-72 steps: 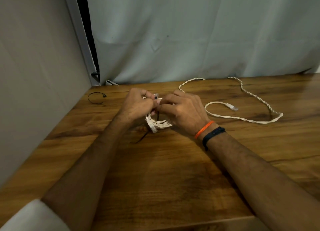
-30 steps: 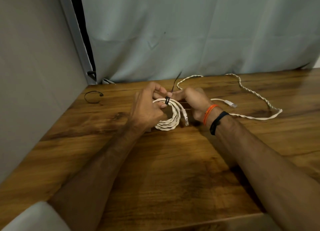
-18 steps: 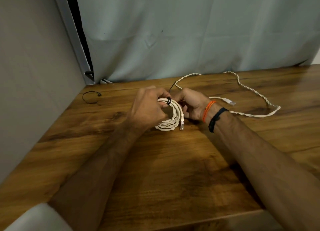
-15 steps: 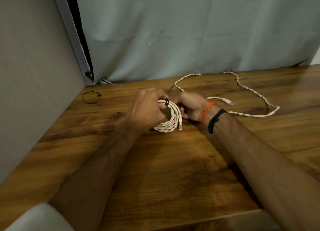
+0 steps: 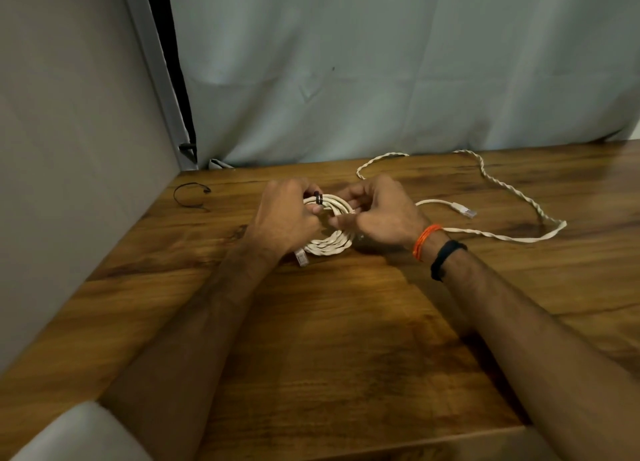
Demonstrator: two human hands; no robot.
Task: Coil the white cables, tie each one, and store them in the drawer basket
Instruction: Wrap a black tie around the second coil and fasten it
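Since the frame half a second back, the coil's plug had swung from the right side down to the lower left, and the tie's loose black tail no longer showed. Nearest me I saw a pale sleeve at the bottom left corner. On the wooden table the left hand had its fingers curled round the left side of the coiled white cable, thumb near the black tie on its top. Right hand pinched the coil's right side, fingers bent; orange thread and black band on that wrist. Farther right I noted a second white cable lying loose, uncoiled. Spare black tie lay far left, by the wall. Curtain hung behind.
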